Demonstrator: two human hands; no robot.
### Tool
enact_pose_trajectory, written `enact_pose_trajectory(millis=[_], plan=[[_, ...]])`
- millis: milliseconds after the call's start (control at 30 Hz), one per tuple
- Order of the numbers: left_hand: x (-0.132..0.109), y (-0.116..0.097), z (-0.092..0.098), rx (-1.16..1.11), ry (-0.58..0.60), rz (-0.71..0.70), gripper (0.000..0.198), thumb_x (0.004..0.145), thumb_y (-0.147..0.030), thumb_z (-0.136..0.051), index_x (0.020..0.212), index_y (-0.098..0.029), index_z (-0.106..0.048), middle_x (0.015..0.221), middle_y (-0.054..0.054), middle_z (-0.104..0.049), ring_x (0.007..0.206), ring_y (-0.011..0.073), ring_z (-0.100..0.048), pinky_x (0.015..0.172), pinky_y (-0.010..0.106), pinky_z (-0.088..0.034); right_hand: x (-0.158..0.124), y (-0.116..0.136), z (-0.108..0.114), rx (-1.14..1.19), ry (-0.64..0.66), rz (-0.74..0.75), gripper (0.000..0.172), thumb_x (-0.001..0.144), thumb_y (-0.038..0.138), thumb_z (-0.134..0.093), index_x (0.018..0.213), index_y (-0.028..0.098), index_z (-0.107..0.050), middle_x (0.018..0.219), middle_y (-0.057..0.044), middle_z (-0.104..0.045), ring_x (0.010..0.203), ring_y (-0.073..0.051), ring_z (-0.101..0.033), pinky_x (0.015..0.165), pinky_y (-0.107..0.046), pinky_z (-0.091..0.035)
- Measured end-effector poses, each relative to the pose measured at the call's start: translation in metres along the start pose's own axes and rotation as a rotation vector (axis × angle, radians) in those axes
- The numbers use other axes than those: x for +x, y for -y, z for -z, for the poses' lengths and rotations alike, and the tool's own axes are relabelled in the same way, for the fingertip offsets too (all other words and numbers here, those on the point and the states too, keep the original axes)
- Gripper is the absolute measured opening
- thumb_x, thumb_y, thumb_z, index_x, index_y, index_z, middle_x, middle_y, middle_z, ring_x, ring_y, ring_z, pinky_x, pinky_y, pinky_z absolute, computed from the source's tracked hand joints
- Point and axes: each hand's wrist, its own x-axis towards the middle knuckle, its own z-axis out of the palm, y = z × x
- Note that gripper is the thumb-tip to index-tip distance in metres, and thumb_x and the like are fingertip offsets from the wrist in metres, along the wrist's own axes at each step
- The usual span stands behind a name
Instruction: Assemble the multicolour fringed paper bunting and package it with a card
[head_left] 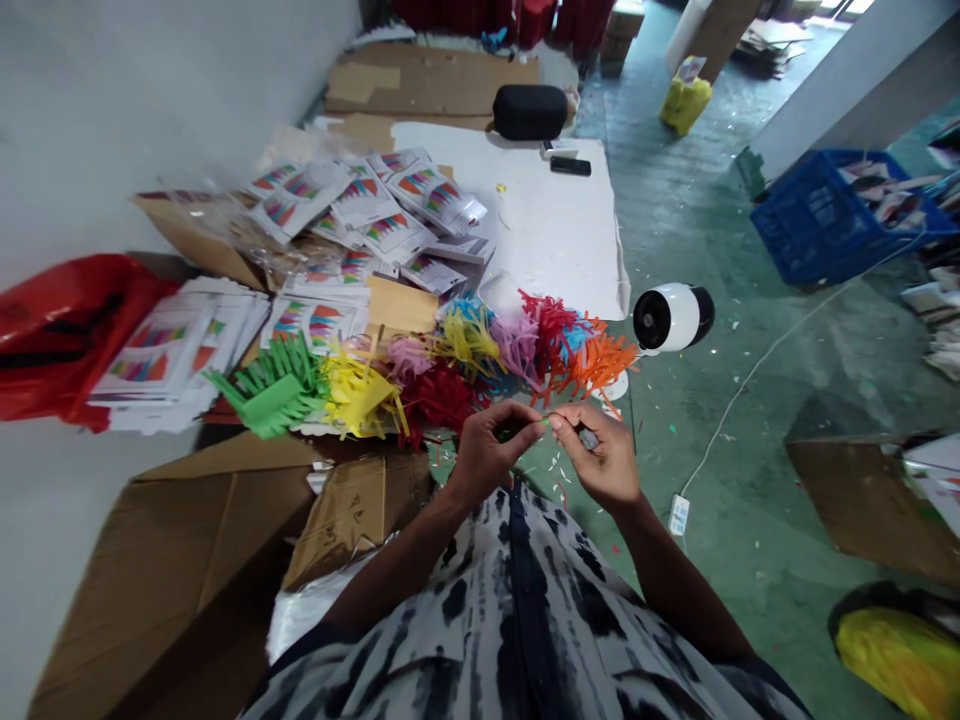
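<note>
My left hand (489, 452) and my right hand (602, 458) meet fingertip to fingertip in front of my body, at the table's near edge. Both are pinched around a tiny green bit (546, 421), too small to make out its kind. Just beyond them lies a row of fringed paper tassels: orange (604, 362), red (541, 318), pink (517, 345), dark red (442, 398), yellow (361, 392) and green (276, 388). Neither hand touches these tassels.
Printed packets (375, 205) are heaped at the back left, beside a red bag (67, 335). A black case (530, 112) stands on the white sheet (555, 230). A small white-and-black fan (679, 317) is at the right edge. Cardboard boxes (180, 540) sit below left; a blue crate (810, 225) is on the floor.
</note>
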Motion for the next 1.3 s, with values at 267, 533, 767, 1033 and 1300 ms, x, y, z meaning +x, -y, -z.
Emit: enact_pose_trajectory(millis=[267, 533, 767, 1033, 1300], plan=[[-0.005, 0.013, -0.004, -0.021, -0.052, 0.01, 0.036, 0.078, -0.035, -0.088, 0.104, -0.021, -0.067, 0.083, -0.001, -0.076, 0.076, 0.0147, -0.072, 0.073, 0.024, -0.056, -0.008, -0.006, 0.001, 0.031, 0.09, -0.056, 0.016, 0.099, 0.035, -0.067, 0.093, 0.022, -0.075, 0.084, -0.001, -0.073, 0.074, -0.014, -0.064, 0.068, -0.027, -0.048], [-0.008, 0.02, -0.005, 0.111, 0.062, -0.087, 0.02, 0.088, -0.035, -0.077, 0.101, -0.02, -0.076, 0.096, 0.004, -0.079, 0.088, 0.0185, -0.073, 0.084, 0.03, -0.057, -0.014, -0.018, 0.0, 0.185, 0.014, -0.169, 0.019, 0.097, 0.039, -0.068, 0.09, 0.021, -0.073, 0.083, -0.001, -0.069, 0.071, -0.014, -0.061, 0.066, -0.027, -0.049], [-0.016, 0.032, -0.002, 0.293, 0.224, -0.075, 0.034, 0.103, -0.043, -0.055, 0.088, -0.018, -0.072, 0.082, 0.002, -0.072, 0.079, 0.0163, -0.064, 0.076, 0.028, -0.048, -0.021, -0.023, -0.007, 0.155, 0.088, -0.174, 0.023, 0.1, 0.039, -0.064, 0.085, 0.021, -0.067, 0.078, 0.0, -0.061, 0.07, -0.014, -0.055, 0.066, -0.027, -0.044], [-0.022, 0.041, 0.015, 0.224, 0.321, -0.028, 0.041, 0.103, -0.054, -0.051, 0.1, -0.019, -0.07, 0.089, 0.003, -0.069, 0.082, 0.0172, -0.061, 0.075, 0.027, -0.046, -0.023, -0.017, -0.02, 0.12, 0.018, -0.154, 0.02, 0.1, 0.036, -0.064, 0.086, 0.022, -0.065, 0.081, 0.0, -0.06, 0.077, -0.015, -0.056, 0.073, -0.029, -0.045], [-0.015, 0.037, 0.052, 0.2, 0.323, 0.001, 0.044, 0.106, -0.048, -0.045, 0.077, -0.019, -0.06, 0.071, -0.001, -0.058, 0.067, 0.0137, -0.054, 0.065, 0.026, -0.039, -0.012, -0.016, -0.049, 0.233, -0.006, -0.26, 0.021, 0.1, 0.04, -0.065, 0.089, 0.022, -0.065, 0.081, 0.0, -0.061, 0.075, -0.016, -0.059, 0.071, -0.028, -0.049]])
